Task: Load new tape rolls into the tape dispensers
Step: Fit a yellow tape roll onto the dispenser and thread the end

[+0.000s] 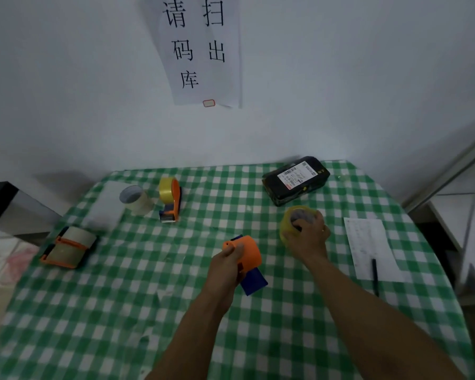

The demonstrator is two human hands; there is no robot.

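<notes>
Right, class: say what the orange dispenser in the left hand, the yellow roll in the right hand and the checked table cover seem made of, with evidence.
The orange dispenser: likely moulded plastic, matte; even colour, smooth curved shell.
The yellow roll: wound plastic film, slightly glossy; see-through yellow tint.
The table cover: cloth or vinyl, unclear which; printed green checks, soft creases.

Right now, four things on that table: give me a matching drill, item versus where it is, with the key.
Items
1. orange dispenser with blue handle
2. loose yellow tape roll
3. black parcel
4. pen

Places
A. far right, touched by nothing
B. partly on the paper sheet
C. held in the left hand
D. gripped by the right hand

Pairs: 1-C, 2-D, 3-A, 4-B
</notes>
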